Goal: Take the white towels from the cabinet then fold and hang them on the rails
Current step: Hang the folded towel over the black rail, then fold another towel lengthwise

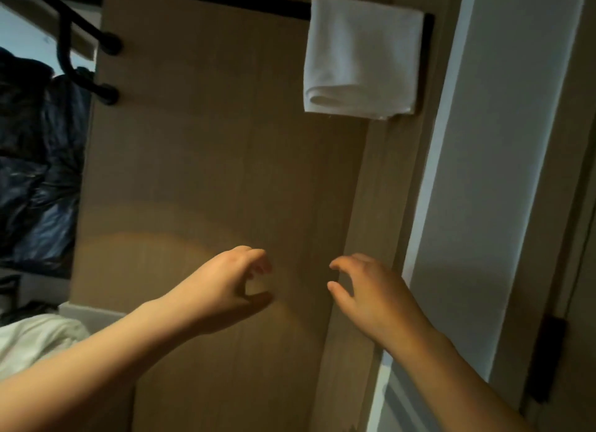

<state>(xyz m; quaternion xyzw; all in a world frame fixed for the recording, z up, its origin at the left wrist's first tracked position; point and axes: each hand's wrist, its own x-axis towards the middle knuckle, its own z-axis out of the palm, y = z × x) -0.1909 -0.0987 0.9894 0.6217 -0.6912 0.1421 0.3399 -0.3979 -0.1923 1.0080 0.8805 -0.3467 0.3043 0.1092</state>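
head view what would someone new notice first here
The bright white folded towel stands out first, draped over the black rail at the upper right of the wooden panel. Next come the two bare hands in the lower middle, the left hand and the right hand, both empty, with fingers loosely curled in front of the panel. Dark shiny bags fill the left edge.

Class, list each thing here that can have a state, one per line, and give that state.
white towel: folded, hung over the rail.
rail: carries one towel near its right end.
left hand: empty, fingers loosely curled, apart from the towel.
right hand: empty, fingers loosely curled.
white cloth: crumpled, unfolded, at lower left.
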